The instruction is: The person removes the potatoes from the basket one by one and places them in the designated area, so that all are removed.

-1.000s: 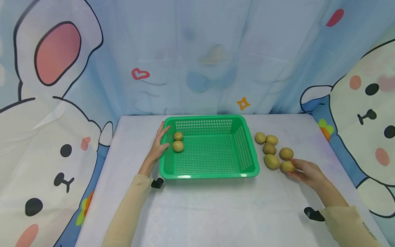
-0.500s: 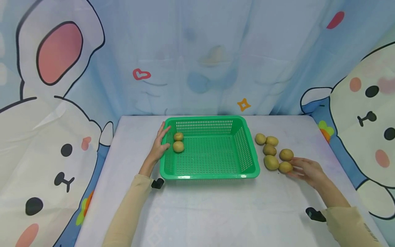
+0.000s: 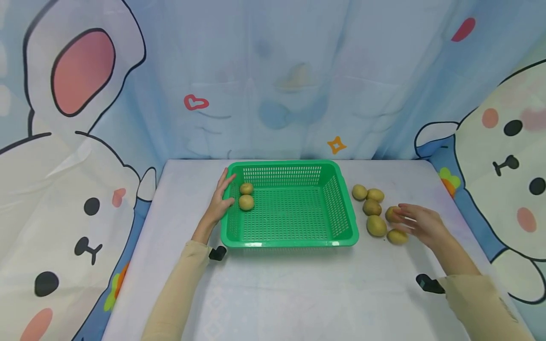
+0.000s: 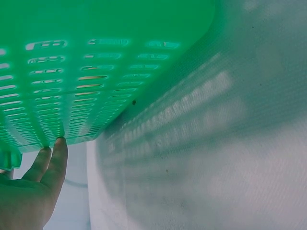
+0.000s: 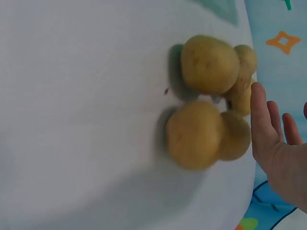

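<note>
1. Two potatoes point(image 3: 246, 196) lay inside the green basket point(image 3: 341, 208) in my head view, at its left end, one just behind the other. My left hand point(image 3: 219, 201) rested flat against the basket's left wall, fingers straight, grasping nothing. Five more potatoes point(image 3: 375, 208) sat in a loose cluster on the worktop point(image 3: 298, 284) right of the basket. My right hand point(image 3: 415, 222) hovered over that cluster with fingers extended, its fingertips at the far right potato point(image 3: 390, 214); I could not tell whether they touched it. The nearest potato point(image 3: 397, 236) lay just in front of the hand, free.

2. Through the left wrist view, I saw my left hand point(image 4: 29, 191) released, straight fingers point(image 4: 57, 158) touching the slotted basket wall point(image 4: 96, 72).

3. Through the right wrist view, my right hand point(image 5: 280, 153) was spread and holding nothing, beside the clustered potatoes point(image 5: 206, 96) on the worktop point(image 5: 81, 120).
</note>
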`<control>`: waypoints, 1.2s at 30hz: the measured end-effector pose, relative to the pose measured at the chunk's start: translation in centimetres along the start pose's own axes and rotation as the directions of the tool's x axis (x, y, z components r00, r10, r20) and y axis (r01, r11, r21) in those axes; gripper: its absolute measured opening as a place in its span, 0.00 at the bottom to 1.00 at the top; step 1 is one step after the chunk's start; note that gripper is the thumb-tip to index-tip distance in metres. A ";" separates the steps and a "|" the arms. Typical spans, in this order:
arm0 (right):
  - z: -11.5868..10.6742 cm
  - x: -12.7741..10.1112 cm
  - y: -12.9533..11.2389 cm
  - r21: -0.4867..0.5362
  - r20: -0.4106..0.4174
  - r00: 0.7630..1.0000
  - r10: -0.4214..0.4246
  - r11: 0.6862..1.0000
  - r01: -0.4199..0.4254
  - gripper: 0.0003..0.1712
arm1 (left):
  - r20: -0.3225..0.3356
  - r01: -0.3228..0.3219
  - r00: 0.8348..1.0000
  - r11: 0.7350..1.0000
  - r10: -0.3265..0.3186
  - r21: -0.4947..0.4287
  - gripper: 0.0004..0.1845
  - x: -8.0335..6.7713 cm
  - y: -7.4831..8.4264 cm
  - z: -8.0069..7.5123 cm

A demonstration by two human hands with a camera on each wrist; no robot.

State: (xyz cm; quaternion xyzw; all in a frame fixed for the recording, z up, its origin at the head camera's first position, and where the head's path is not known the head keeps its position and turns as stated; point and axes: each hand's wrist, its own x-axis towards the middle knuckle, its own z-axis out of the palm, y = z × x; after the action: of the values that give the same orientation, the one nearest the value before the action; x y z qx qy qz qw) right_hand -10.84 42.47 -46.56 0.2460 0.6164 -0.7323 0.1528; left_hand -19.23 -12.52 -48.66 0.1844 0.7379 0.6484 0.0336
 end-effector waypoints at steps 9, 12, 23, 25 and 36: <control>4.4 1.0 -2.6 -0.048 0.062 0.998 -0.028 0.998 0.031 0.18 | 0.002 0.005 1.000 1.000 -0.005 0.012 0.42 0.1 0.1 0.0; 6.4 1.3 -3.6 -0.067 0.082 0.996 -0.016 0.998 0.021 0.20 | -0.001 0.002 1.000 1.000 -0.002 0.011 0.42 0.0 0.2 0.0; 12.9 2.6 -5.0 -0.176 0.156 0.986 -0.052 0.981 0.079 0.34 | 0.006 0.004 1.000 1.000 -0.004 0.008 0.41 0.0 0.0 0.0; 13.8 2.8 -5.2 -0.199 0.171 0.983 -0.068 0.975 0.102 0.34 | 0.003 0.005 1.000 1.000 -0.005 0.010 0.41 0.0 -0.1 -0.1; 19.3 4.2 -5.6 -0.209 0.283 0.952 -0.114 0.962 0.177 0.33 | 0.020 -0.002 1.000 1.000 0.001 0.021 0.41 0.0 0.2 -0.1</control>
State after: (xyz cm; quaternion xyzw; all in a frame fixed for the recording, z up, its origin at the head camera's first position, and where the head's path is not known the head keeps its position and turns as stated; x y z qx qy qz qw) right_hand -20.57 25.06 -41.93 0.0788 0.6878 -0.6911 0.2076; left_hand -19.18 -12.57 -48.43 0.1917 0.7442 0.6387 0.0384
